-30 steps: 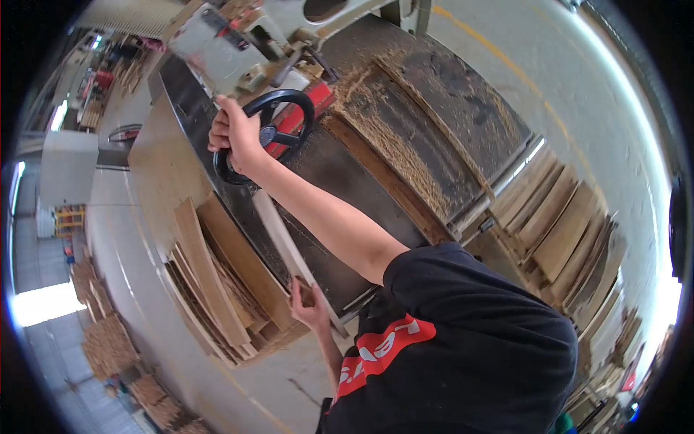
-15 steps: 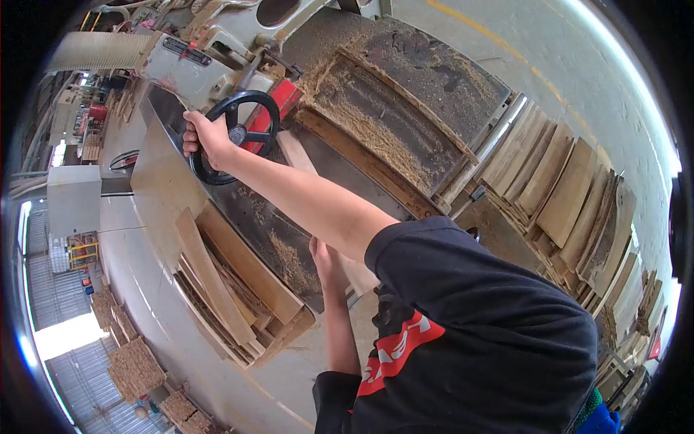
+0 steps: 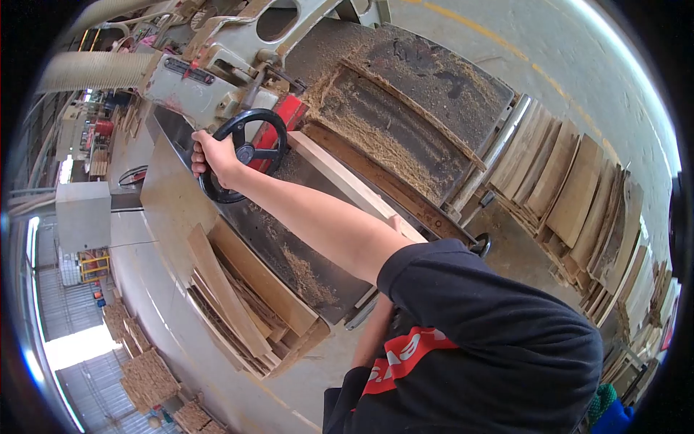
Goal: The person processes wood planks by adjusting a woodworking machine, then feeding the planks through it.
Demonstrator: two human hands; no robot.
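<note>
My right hand (image 3: 217,157) is wrapped around the rim of a black handwheel (image 3: 246,153) on the woodworking machine. Across my body, my left hand (image 3: 395,223) grips the near end of a pale wooden strip (image 3: 340,176); my right forearm and sleeve hide most of that hand. The strip lies along a rusty metal fence (image 3: 383,173), its far end beside a red guard (image 3: 289,116) just beyond the wheel. Below my right forearm is the dark machine table (image 3: 318,249), dusted with sawdust.
Offcuts and boards (image 3: 238,304) are stacked in a wooden bin against the table's side. A large pile of planks (image 3: 571,188) stands right, past a metal roller (image 3: 499,145). Sawdust (image 3: 383,141) covers the table beyond the fence. A grey box (image 3: 83,215) projects at left.
My left hand has moved right with the strip's near end, swinging the strip from slanting across the table to lying along the fence. My right hand stays on the handwheel. The view shifted slightly.
</note>
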